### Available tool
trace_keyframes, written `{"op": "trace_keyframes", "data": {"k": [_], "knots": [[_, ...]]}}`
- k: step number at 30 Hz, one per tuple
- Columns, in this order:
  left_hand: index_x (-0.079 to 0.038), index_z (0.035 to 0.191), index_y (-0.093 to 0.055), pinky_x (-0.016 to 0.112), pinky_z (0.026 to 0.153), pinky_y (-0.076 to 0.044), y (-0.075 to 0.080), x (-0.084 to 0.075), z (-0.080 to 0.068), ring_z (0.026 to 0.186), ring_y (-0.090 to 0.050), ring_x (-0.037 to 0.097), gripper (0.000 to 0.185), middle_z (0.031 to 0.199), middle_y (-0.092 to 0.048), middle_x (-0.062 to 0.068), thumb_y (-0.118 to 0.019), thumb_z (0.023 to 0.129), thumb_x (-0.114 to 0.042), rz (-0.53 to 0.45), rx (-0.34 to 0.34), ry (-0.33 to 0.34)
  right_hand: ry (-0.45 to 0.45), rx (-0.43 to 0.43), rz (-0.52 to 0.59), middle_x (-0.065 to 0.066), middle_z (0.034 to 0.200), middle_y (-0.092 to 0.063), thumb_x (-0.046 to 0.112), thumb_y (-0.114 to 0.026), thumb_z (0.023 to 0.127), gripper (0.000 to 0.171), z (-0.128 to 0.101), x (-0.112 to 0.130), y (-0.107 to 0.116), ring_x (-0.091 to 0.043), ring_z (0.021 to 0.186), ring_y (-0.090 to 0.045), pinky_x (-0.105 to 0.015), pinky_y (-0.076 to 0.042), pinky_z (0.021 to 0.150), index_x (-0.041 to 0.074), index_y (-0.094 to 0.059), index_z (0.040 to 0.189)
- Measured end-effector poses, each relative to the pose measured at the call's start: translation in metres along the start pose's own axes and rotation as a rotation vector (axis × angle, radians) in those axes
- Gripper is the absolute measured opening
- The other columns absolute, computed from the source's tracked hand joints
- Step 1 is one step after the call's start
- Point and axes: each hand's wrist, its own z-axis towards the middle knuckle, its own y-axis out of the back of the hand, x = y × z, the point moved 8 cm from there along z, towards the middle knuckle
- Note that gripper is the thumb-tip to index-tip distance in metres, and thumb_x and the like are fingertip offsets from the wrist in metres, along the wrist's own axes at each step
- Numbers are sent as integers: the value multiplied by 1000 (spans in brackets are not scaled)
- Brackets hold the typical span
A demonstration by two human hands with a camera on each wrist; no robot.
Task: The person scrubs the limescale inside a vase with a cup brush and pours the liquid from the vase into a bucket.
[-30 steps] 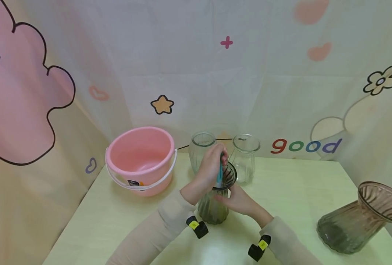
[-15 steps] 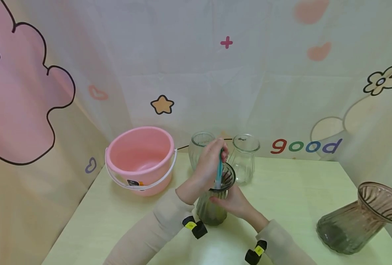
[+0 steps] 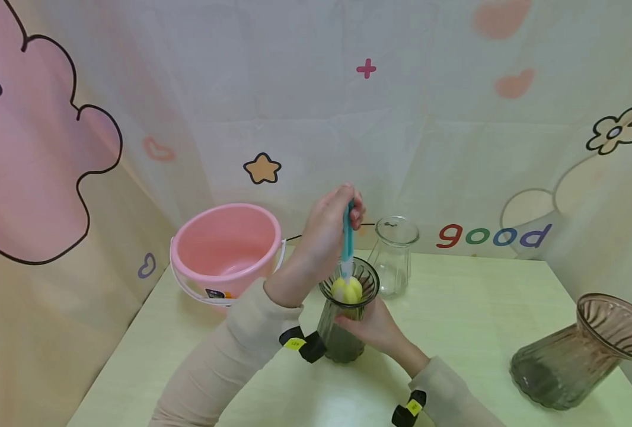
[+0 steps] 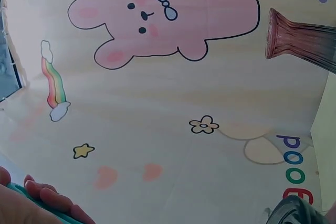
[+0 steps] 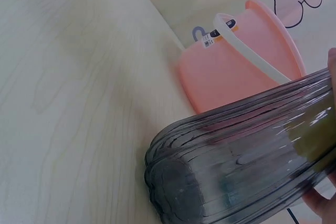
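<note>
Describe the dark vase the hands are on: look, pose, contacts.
The dark vase is smoky grey ribbed glass with a flared mouth, a narrower neck and a rounded belly. It stands upright on the pale wooden table, in front of the pink bucket. The right hand grips its neck. The left hand holds a teal-handled brush whose yellow sponge head sits at the mouth.

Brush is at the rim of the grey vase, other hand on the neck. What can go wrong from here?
1. The yellow sponge head sits at the mouth of the grey ribbed vase; it may snag on the rim and tip the vase, which the right hand grips only at the neck.
2. The left hand holding the teal brush handle is close to the clear jar; a swing could knock it.
</note>
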Motion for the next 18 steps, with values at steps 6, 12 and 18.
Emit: {"op": "trace_keyframes", "data": {"k": [6, 12, 18], "knots": [[-9, 79, -45, 25, 69, -32, -1, 3, -1, 70, -36, 15, 27, 73, -37, 0, -35, 100, -23, 44, -12, -33, -8, -36, -12, -10, 115, -54, 8, -75, 74, 61, 0, -1, 0, -22, 104, -53, -40, -44, 89, 3, -41, 123], [-9, 79, -45, 25, 71, -33, -5, 10, -4, 70, -38, 15, 25, 73, -39, 0, -37, 98, -21, 64, -17, -57, -20, -58, -10, -10, 115, -54, 7, -75, 73, 62, 0, -1, 1, -21, 103, -53, -36, -45, 88, 3, -40, 124], [-8, 78, -45, 25, 70, -32, 1, 37, -2, 68, -36, 16, 25, 71, -38, 0, -36, 98, -20, 67, -57, 1, -25, -73, -20, -11, 118, -52, 8, -76, 73, 64, 0, -4, 1, -24, 107, -52, -41, -42, 91, 4, -38, 125]]}}
